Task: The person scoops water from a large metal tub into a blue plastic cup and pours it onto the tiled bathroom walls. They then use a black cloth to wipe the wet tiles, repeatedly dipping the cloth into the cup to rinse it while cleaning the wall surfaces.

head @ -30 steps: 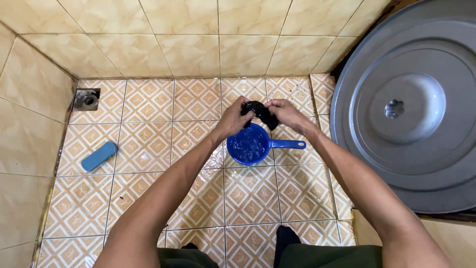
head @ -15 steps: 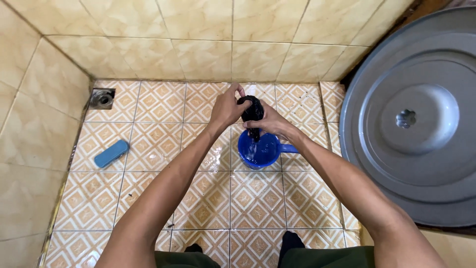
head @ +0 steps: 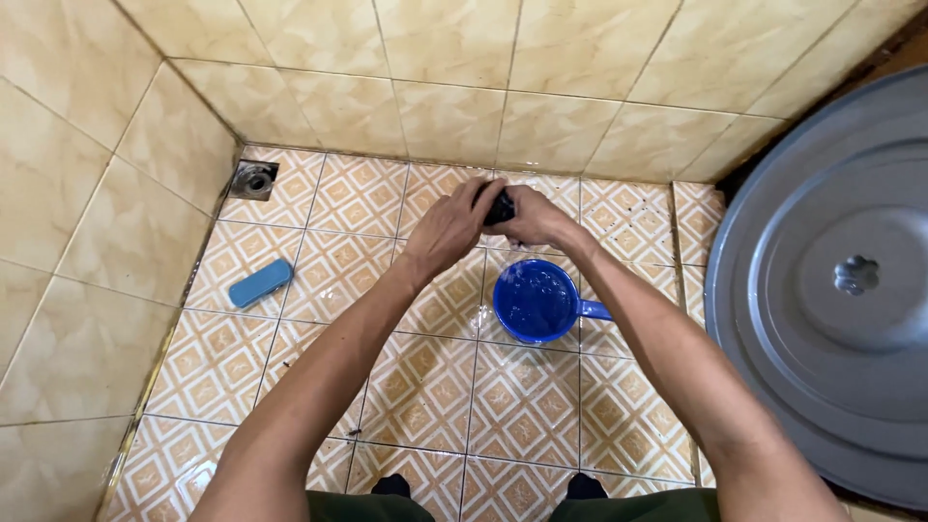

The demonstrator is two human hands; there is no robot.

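Forearms of ours reach out over the patterned floor tiles [head: 416, 387]. One blue scoop [head: 537, 300] holding water stands as our landmark. Just beyond it our left hand [head: 447, 230] and right hand [head: 537, 220] close their fingers tightly on one dark wet cloth [head: 499, 206], bunched between them. Left of the scoop lies one blue brush [head: 259, 282]; farther off, one floor drain [head: 255, 180]. Right of the scoop, one grey round lid [head: 831, 290].

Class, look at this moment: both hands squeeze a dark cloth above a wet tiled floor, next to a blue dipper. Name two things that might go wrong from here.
1. The black cloth, bunched between the left hand and right hand, sits beyond the blue dipper, so drips probably land on the tiled floor.
2. That floor looks wet and glossy, so slipping seems possible.
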